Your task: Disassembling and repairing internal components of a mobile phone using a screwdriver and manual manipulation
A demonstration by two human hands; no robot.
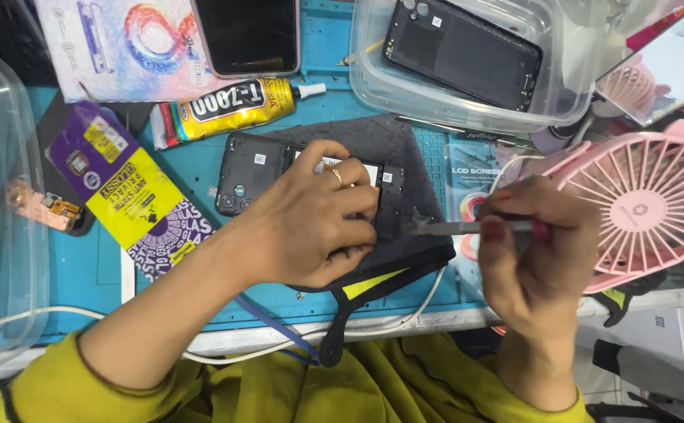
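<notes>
An opened black phone [249,174] lies back-up on a dark grey mat [381,145], its camera cluster at the left end. My left hand [310,219], with a ring on one finger, presses down on the phone's middle and covers most of it. My right hand [534,254] grips a thin metal tool [443,228] that looks like tweezers. The tool's tip points left at the phone's right end, close beside my left fingers.
A pink desk fan [643,207] stands at the right. At the back sit a clear plastic tub [561,98] with another black phone frame [463,51], a yellow glue tube [232,106] and a dark-screened phone [246,35]. A purple and yellow packet [126,192] lies left, a clear container [1,219] further left. White cable [404,317] runs along the front edge.
</notes>
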